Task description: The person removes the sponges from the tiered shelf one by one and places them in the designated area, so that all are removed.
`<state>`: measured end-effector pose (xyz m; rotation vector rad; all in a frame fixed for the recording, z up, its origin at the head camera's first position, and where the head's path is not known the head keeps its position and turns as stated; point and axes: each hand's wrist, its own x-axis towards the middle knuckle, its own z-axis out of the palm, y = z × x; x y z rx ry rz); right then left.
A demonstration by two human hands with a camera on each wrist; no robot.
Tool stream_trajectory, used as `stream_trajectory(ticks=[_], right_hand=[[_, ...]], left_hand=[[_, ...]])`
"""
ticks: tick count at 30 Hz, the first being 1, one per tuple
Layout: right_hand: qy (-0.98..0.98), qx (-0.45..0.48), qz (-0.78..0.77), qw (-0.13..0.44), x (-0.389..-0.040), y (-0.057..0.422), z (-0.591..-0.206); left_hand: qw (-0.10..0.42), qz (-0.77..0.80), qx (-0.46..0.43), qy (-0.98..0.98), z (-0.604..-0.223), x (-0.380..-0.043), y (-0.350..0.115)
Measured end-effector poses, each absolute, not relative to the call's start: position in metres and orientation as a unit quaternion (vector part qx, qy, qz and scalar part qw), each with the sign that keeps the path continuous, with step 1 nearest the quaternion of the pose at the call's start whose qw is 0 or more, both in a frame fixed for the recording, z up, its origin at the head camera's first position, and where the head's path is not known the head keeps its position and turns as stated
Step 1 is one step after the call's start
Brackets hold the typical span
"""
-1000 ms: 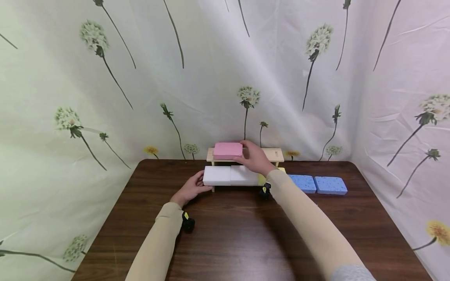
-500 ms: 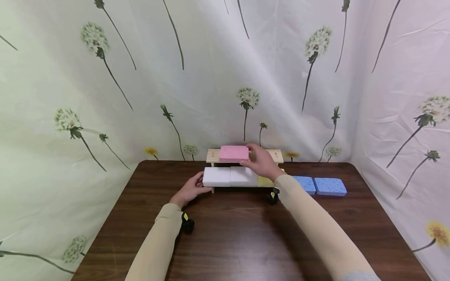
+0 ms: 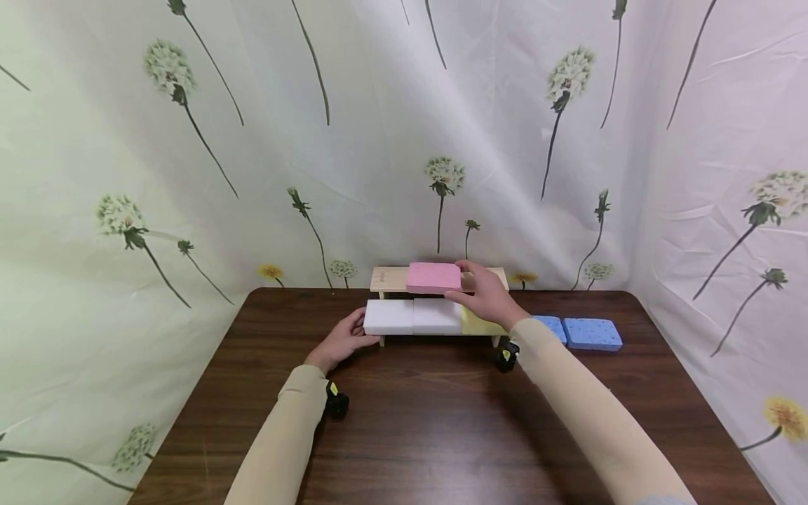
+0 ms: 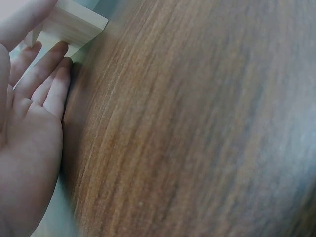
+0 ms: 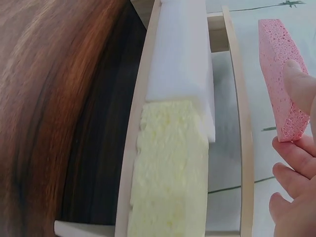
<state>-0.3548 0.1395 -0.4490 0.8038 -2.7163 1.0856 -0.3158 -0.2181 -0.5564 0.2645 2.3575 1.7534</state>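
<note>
A pink sponge (image 3: 434, 277) is at the upper tier of a small two-tier wooden rack (image 3: 390, 279). My right hand (image 3: 486, 293) pinches its right end; in the right wrist view the thumb lies along one face of the pink sponge (image 5: 279, 84). Along the lower tier lie two white sponges (image 3: 388, 317) end to end, then a yellow sponge (image 3: 481, 321), partly behind the right forearm. My left hand (image 3: 344, 340) grips the rack's left end beside the first white sponge, thumb in front. In the left wrist view its fingers reach the pale wood end (image 4: 79, 22).
Two blue sponges (image 3: 592, 334) lie on the dark wooden table (image 3: 416, 421) right of the rack, one partly covered by the right sleeve. A curtain (image 3: 379, 140) printed with dandelions hangs close behind the rack and along both sides.
My right hand has moved the pink sponge rightward along the upper tier, from near its left end to about the middle. More of the yellow sponge shows. My left hand stays in place.
</note>
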Motion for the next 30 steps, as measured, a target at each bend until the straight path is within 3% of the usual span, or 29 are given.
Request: stream_trajectory(ticks=[19, 30], right_hand=[[-0.885, 0.232, 0.403, 0.025, -0.338, 0.166, -0.457], [-0.889, 0.229, 0.392, 0.052, -0.327, 0.185, -0.457]], left_hand=[[0.09, 0.596, 0.113, 0.79, -0.557, -0.316, -0.22], [0.095, 0.598, 0.11, 0.788, -0.557, -0.315, -0.219]])
